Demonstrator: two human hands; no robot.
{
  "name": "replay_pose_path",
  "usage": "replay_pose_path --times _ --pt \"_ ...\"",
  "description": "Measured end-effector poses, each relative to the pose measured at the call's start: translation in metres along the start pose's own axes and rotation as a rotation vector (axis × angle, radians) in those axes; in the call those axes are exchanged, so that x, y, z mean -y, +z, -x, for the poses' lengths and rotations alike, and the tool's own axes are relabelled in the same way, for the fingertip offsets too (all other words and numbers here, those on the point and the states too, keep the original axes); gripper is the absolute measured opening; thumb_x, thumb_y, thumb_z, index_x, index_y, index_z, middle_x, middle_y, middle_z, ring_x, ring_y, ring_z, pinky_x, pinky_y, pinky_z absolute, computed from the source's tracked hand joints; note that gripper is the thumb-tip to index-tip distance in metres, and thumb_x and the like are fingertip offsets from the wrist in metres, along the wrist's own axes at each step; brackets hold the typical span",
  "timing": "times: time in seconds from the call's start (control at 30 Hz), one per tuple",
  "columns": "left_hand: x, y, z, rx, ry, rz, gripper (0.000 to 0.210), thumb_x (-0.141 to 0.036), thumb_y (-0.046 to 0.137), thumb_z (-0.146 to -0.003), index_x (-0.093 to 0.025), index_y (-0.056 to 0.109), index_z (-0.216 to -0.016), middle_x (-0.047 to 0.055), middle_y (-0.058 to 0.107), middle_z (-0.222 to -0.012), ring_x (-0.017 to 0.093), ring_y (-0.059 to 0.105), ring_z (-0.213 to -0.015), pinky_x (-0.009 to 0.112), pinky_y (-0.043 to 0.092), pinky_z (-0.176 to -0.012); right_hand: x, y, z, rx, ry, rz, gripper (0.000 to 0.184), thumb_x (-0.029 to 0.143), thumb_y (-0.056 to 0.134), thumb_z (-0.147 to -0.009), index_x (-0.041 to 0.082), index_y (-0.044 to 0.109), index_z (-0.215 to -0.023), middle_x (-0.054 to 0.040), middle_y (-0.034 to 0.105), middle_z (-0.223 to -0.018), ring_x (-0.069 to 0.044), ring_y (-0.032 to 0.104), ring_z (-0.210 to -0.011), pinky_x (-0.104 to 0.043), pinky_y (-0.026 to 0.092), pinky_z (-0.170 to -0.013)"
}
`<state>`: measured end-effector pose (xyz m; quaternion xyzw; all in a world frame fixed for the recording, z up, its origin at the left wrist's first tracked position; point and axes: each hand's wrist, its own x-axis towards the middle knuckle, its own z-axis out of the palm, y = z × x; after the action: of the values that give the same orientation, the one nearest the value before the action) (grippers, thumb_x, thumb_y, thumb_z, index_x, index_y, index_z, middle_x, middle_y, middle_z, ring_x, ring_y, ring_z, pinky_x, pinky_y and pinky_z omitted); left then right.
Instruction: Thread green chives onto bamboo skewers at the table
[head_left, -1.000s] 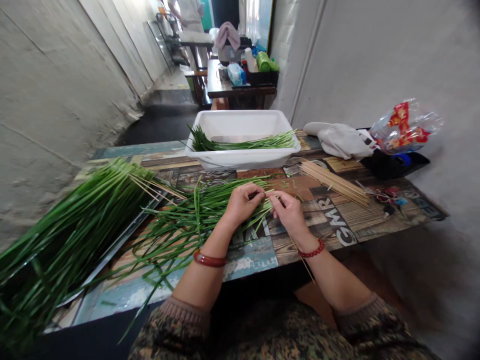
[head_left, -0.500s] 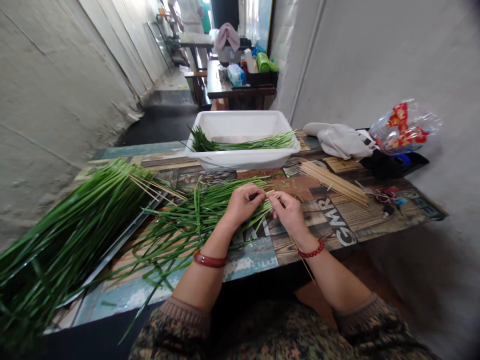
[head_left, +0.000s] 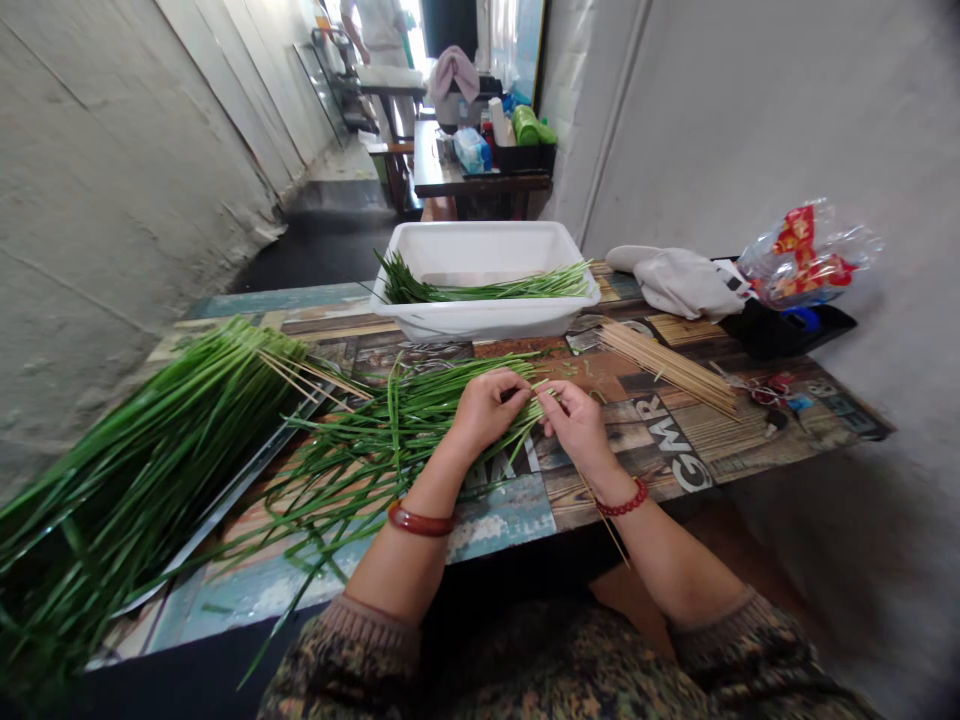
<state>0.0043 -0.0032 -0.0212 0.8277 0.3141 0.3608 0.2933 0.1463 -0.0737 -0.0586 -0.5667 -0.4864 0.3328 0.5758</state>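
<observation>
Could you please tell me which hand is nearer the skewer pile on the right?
Right: the right hand is left of the skewer pile, apart from it; the left hand is farther left, at the green stalks.

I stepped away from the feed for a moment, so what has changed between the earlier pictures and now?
Almost nothing: the person in the background seems to have shifted slightly rightward in the picture. Nothing was visibly taken up or let go. The left hand and right hand stay together at the ends of the green stalks; the white tub and skewers stayed put.
</observation>
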Motion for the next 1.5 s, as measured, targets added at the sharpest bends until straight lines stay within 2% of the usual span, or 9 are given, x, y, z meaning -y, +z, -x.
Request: replay_pose_path --times 0.83,1.1,1.5 --pt "0.0016 0.0017 0.0006 -0.035 -0.069 0.069 0.015 -0.016 0.059 -0.081 -0.015 0.070 -0.071 0.002 0.071 -0.073 0.014 0.063 -0.069 0.024 0.046 -0.067 -0.0043 -0.0011 -0.0010 0.022 -0.012 -0.013 0.030 0.044 0.056 -0.088 0.018 0.066 -0.100 0.0020 0.060 -0.062 -0.011 0.054 -0.049 -0.021 0.041 -0.046" --pt "0.0022 0.0006 0.0008 -0.009 -0.102 0.101 0.019 -0.019 0.055 -0.083 -0.013 0.069 -0.072 0.002 0.070 -0.072 0.014 0.062 -0.069 0.023 0.045 -0.067 -0.0016 -0.0019 -0.0002 0.033 -0.029 -0.028 0.030 0.042 0.057 -0.088 0.017 0.067 -0.102 0.0022 0.060 -0.067 -0.009 0.053 -0.050 -0.020 0.040 -0.047" --pt "0.0049 0.0008 0.0005 0.021 -0.073 0.117 0.019 -0.018 0.056 -0.083 -0.013 0.070 -0.071 0.003 0.071 -0.073 0.013 0.061 -0.068 0.023 0.046 -0.069 -0.0044 -0.0010 -0.0009 0.022 -0.027 -0.008 0.025 0.039 0.058 -0.088 0.017 0.065 -0.099 0.0029 0.059 -0.063 -0.010 0.055 -0.049 -0.021 0.042 -0.048"
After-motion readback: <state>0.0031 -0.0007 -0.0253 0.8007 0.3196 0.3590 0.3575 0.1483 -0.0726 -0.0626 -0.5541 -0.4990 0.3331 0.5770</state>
